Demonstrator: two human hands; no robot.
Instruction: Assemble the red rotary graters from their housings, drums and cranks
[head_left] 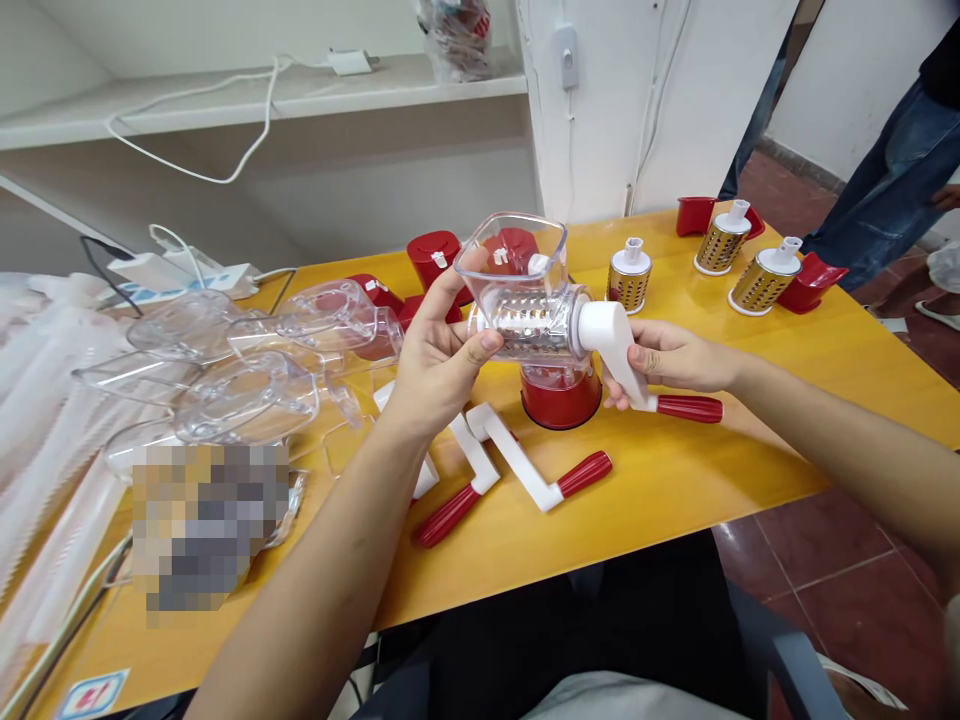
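A clear plastic rotary grater [525, 300] stands on its red base [561, 398] on the yellow table [675, 480]. My left hand [435, 360] grips the clear body from the left, thumb against the drum housing. My right hand [667, 360] is closed around the white crank handle [619, 350] with a red grip [690, 407], which is fitted to the grater's right side. A metal drum shows inside the clear housing.
Two spare white cranks with red grips [525, 475] lie in front of the grater. Clear grater bodies [247, 380] are piled at left. Gold drums [628, 275] and red bases [810, 280] stand at the back right. Another person's legs [892, 170] stand beyond the table.
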